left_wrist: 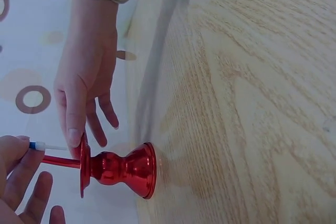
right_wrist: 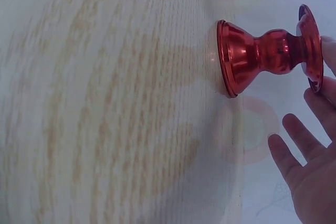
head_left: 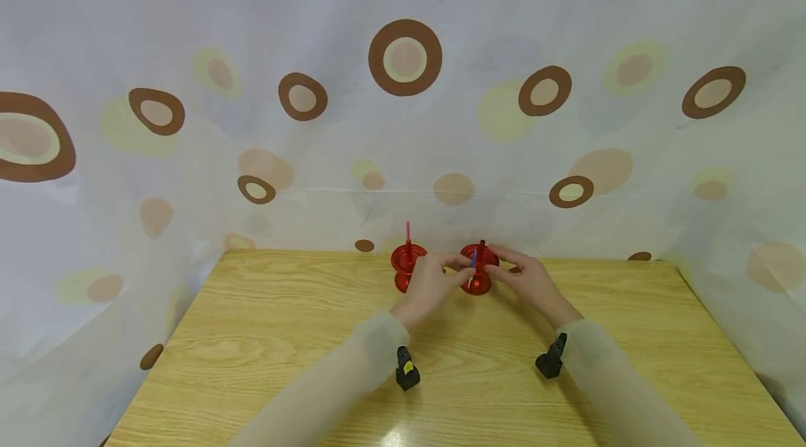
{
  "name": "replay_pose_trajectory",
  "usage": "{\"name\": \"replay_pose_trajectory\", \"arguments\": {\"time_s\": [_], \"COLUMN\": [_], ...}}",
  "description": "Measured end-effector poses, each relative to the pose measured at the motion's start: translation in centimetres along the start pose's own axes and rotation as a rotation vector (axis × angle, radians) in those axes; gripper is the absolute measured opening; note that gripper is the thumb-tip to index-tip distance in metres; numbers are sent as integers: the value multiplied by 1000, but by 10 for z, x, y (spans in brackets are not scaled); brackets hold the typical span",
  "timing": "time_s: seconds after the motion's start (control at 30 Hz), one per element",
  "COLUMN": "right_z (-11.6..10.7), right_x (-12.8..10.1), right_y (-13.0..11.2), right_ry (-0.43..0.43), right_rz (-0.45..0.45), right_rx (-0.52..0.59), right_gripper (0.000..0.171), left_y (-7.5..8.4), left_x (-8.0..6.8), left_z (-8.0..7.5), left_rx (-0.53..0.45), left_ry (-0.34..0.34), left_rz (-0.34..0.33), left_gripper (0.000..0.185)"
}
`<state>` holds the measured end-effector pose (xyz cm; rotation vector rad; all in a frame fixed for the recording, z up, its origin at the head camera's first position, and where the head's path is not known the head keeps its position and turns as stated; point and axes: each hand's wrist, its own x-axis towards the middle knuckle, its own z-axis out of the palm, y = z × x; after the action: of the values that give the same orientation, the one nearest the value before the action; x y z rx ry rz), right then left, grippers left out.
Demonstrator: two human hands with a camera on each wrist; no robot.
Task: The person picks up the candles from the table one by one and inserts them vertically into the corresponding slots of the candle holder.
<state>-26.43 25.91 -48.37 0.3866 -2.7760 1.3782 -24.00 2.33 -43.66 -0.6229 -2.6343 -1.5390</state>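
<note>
Two shiny red candle holders stand upright near the back of the table. The left holder [head_left: 401, 257] carries a pink candle [head_left: 408, 231] in its tube. My left hand [head_left: 430, 284] pinches a thin blue-and-white candle [left_wrist: 51, 146] between thumb and forefinger, beside the tube of the right holder [left_wrist: 139, 170]. In the left wrist view the candle lies alongside that tube, its white length toward the dish. My right hand [head_left: 530, 284] grips the dish rim [right_wrist: 312, 48] of the right holder with thumb and fingers, the other fingers spread.
The wooden table [head_left: 283, 349] reaches back to a white curtain [head_left: 340, 139] with brown and yellow circles, which also hangs along both sides. The left holder stands close to my left hand and is partly covered by it in the head view.
</note>
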Motion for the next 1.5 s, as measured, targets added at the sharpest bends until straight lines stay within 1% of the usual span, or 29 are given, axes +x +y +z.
{"name": "replay_pose_trajectory", "arguments": {"time_s": [0.3,0.6,0.73,0.9,1.07,1.4,1.5], "right_z": [0,0,0,0,1,3,4], "right_x": [-2,-5,-4,-4,-3,-3,-3], "right_y": [1,2,3,4,4,2,2], "right_ry": [5,2,5,9,16,29,32], "right_rz": [-8,-15,-23,-25,-25,-10,-14], "right_rx": [-5,-2,-2,5,16,19,23], "right_gripper": [54,54,53,53,53,52,52], "left_y": [1,2,3,6,6,3,4], "left_x": [4,12,14,15,19,25,27], "left_z": [0,0,0,0,0,2,2], "left_rx": [-3,-2,-22,-49,-56,-71,-86], "left_ry": [-8,-1,1,-1,0,29,40], "left_rz": [6,46,53,43,56,77,70], "left_gripper": [20,19,19,19,19,19,19]}}
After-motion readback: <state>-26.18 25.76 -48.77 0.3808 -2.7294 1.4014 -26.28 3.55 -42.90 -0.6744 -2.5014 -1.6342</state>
